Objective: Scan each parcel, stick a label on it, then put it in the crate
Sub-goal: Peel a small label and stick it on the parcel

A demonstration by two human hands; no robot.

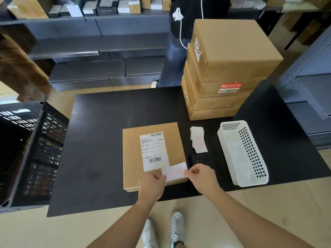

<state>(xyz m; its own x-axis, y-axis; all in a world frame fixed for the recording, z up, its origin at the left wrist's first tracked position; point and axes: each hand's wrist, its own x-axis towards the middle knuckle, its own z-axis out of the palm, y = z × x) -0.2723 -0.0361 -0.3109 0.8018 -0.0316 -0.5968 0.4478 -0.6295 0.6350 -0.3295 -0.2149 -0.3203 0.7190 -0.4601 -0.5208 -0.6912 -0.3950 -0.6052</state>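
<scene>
Both hands (152, 181) (200, 176) pinch label (175, 171) over parcel (132, 158).

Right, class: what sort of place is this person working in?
Probably a warehouse packing station: a stack of cardboard parcels, a barcoded shipping label on the near parcel, shelves of boxed stock behind.

A warehouse packing station: box-laden grey shelving (71, 31) far beyond the right hand (201, 174), stacked cartons (232, 51) nearer ahead of it, black crate (44, 149) well left of the left hand (152, 182).
</scene>
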